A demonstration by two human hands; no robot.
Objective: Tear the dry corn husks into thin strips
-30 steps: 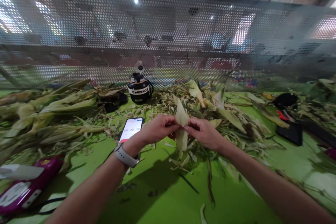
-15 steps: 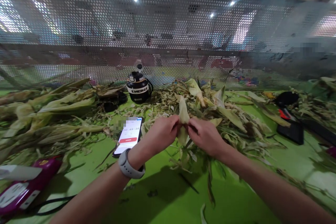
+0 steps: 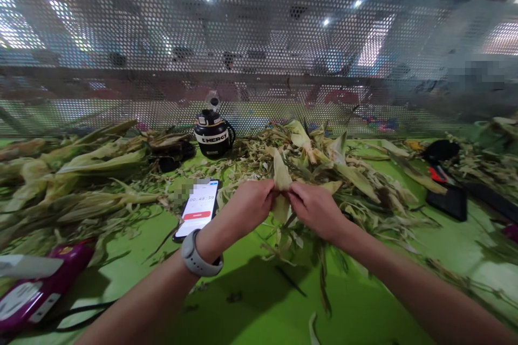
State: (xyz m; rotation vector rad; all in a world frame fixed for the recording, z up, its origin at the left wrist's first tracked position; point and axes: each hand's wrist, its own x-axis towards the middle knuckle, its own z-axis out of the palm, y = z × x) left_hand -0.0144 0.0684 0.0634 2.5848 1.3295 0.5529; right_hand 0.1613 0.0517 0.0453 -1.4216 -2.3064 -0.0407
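Left hand (image 3: 253,204) and right hand (image 3: 316,208): both pinching one pale corn husk (image 3: 282,171) at mid-length. Husk: upright between them, tip above the grip, lower part below it. Beyond: heaped husks (image 3: 356,180); black jug (image 3: 213,138) labelled ENERGY; perforated panel (image 3: 259,29), rearmost.

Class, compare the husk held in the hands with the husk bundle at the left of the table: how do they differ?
The held husk stands roughly upright, whereas the husk bundle lies on the table.
The held husk is in the grip of the left hand and right hand; no hand touches the bundle.
The held husk looks paler; the bundle is more yellow-green.
Both are leafy.
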